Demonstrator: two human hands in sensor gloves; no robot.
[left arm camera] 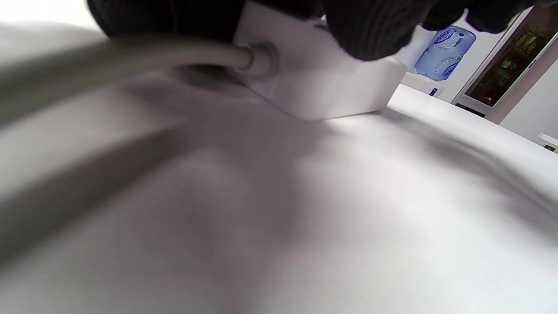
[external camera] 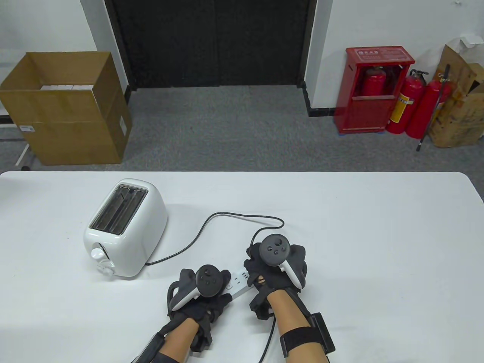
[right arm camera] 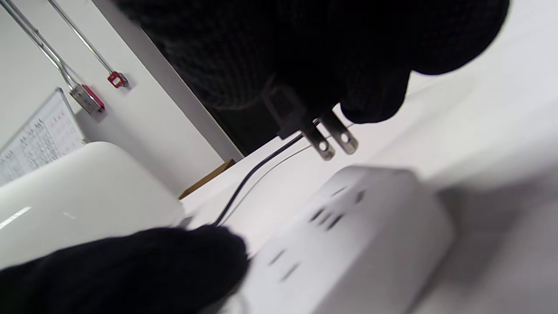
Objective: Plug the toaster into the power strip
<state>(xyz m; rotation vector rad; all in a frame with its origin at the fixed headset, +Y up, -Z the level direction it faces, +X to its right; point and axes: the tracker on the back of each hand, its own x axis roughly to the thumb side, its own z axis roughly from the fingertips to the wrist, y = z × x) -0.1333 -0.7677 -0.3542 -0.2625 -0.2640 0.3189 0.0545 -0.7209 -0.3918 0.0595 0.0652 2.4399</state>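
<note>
Right hand pinching plug just above power strip, prongs not inserted, left hand apparently gripping strip's end

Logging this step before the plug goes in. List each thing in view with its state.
toaster: upright on the table, slots empty.
plug: held in the right hand, prongs bare, just above the sockets, not inserted.
power strip: flat on the table, visible sockets empty.
left hand: holds the strip's cord end.
black cord: slack on the table.
</note>
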